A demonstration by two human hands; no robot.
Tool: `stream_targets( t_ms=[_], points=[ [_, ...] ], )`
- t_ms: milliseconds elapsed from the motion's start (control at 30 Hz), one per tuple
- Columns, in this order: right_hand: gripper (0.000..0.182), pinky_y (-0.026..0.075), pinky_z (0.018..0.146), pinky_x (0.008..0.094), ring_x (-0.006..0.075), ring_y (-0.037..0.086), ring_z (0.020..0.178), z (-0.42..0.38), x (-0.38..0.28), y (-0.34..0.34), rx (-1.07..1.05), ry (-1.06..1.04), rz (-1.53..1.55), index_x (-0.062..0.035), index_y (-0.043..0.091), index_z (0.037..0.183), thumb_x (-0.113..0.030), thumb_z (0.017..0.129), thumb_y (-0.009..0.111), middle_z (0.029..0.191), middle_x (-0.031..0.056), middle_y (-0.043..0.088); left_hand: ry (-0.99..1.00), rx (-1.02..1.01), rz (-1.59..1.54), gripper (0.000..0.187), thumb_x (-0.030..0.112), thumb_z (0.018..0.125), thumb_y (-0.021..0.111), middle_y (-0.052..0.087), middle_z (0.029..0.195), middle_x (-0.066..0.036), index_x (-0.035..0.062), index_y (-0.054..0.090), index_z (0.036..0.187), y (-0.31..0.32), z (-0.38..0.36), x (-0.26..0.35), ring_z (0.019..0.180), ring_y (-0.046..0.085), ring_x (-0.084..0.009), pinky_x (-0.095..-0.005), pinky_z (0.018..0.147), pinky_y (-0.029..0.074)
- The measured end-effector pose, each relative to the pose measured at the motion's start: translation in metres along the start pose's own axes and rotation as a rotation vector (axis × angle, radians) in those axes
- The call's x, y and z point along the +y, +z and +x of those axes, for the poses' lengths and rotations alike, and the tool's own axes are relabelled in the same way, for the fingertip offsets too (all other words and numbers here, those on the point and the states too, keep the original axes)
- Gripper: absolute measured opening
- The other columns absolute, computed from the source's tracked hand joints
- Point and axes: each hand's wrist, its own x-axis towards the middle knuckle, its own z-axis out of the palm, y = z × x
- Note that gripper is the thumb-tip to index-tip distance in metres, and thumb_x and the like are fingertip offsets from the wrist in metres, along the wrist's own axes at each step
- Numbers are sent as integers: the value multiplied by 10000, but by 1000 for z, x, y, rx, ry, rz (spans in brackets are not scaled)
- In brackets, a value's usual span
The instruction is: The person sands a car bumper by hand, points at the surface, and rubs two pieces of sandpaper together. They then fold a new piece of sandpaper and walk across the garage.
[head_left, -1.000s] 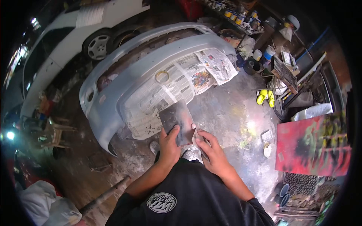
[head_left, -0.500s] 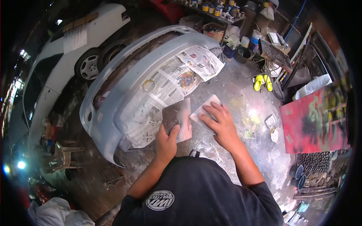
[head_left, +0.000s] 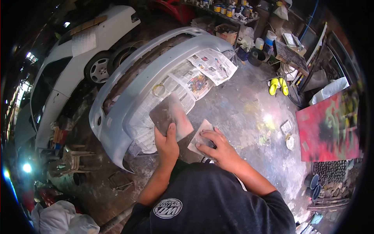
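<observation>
My left hand point(head_left: 166, 144) grips a flat rectangular sheet point(head_left: 165, 111), dark grey-brown on one part and pale pinkish on the other, with the thumb across its face. It looks like sandpaper, but I cannot be sure. Lower and to the right, my right hand point(head_left: 221, 148) has its fingers bent over a smaller pale pad point(head_left: 196, 139). A small gap separates the two pieces. Beyond my hands lies a grey car bumper point(head_left: 150, 80), with printed newspaper point(head_left: 210, 66) spread along its inner side. A yellowish ring point(head_left: 159, 90) rests on the paper.
A white car point(head_left: 58, 85) stands at the left, near a plastic chair point(head_left: 74, 158). Paint cans point(head_left: 224, 9) crowd a shelf at the back. Yellow clogs point(head_left: 278, 86) sit on the stained floor point(head_left: 249, 117). A red, paint-smeared panel point(head_left: 329, 124) stands at the right.
The right hand has moved down and to the left with the pale pad. The sheet in the left hand has tilted leftward. The whole view has shifted slightly.
</observation>
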Motion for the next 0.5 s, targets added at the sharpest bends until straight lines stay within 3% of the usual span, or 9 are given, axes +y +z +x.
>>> stream_targets(
  t_ms=[100, 167, 300, 400, 433, 500],
  points=[
    [555, 332, 1113, 594, 383, 469, 1289, 8, -19, -7, 50, -190, 24, -201, 617, 1278, -13, 756, 631, 1314, 181, 490, -220, 10, -294, 410, 65, 964, 558, 564, 1259, -151, -46, 444, 1342, 6, -3, -6, 1140, 559, -225, -346, 978, 447],
    [586, 362, 1099, 565, 380, 481, 1273, 5, -13, 3, 80, -145, 8, -210, 615, 1286, 15, 745, 625, 1305, 177, 493, -319, 4, -483, 434, 40, 952, 561, 552, 1261, -136, -29, 430, 1360, 11, -11, 3, 1151, 552, -219, -352, 995, 446],
    [630, 413, 1063, 494, 382, 498, 1244, -18, 31, 33, 153, 19, 74, -219, 615, 1290, 78, 735, 590, 1305, 176, 498, -396, 15, -505, 428, 23, 947, 562, 552, 1245, -118, -14, 437, 1354, 0, -26, -13, 1143, 556, -211, -364, 998, 457],
    [661, 435, 1033, 455, 394, 495, 1244, -40, 51, 35, 27, 130, -84, -182, 608, 1289, 134, 709, 564, 1310, 179, 503, -400, 7, -499, 429, 23, 944, 566, 559, 1247, -116, -4, 442, 1353, -5, -32, 3, 1146, 561, -216, -382, 994, 468],
    [658, 449, 1019, 435, 397, 498, 1236, -45, 53, 37, 53, 143, -80, -119, 602, 1262, 164, 670, 555, 1331, 180, 495, -361, -14, -489, 431, 22, 938, 571, 570, 1238, -115, 6, 449, 1351, -7, -32, 11, 1139, 569, -223, -398, 987, 478],
    [583, 463, 1001, 413, 375, 532, 1206, -48, 50, 30, 109, 225, 64, -83, 593, 1239, 174, 717, 560, 1310, 171, 526, -347, -54, -478, 433, 30, 937, 576, 581, 1235, -118, 16, 454, 1353, -13, -33, 12, 1140, 576, -235, -416, 988, 483]
  ],
)
